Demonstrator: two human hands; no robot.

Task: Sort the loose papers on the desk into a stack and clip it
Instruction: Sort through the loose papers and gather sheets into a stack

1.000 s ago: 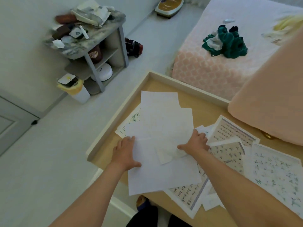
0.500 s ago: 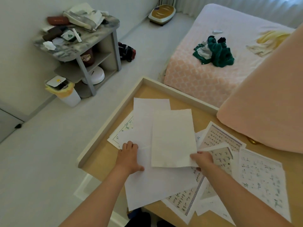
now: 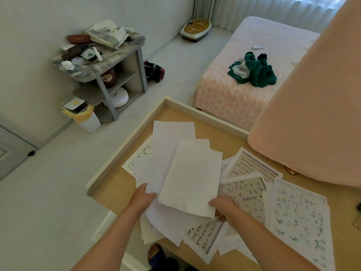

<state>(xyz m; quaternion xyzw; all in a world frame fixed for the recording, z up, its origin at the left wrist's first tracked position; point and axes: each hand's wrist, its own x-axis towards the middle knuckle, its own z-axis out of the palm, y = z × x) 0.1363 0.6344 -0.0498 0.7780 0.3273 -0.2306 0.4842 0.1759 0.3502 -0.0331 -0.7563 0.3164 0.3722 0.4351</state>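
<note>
- Now the right hand (image 3: 224,207) pinches the near right corner of a blank sheet (image 3: 192,178), fingers curled beneath it. The left hand (image 3: 143,198) grips the near left edge of the fanned blank sheets (image 3: 168,145) underneath.
- The held sheet's long axis runs near to far, leaning slightly right, between both hands.
- Loose printed papers (image 3: 298,222) lie scattered on the table (image 3: 117,184) to the right, closest to the right hand, so gathering them probably falls to it.
- No clip is visible.

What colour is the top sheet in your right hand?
The top sheet is plain white, no print showing; head view.
</note>
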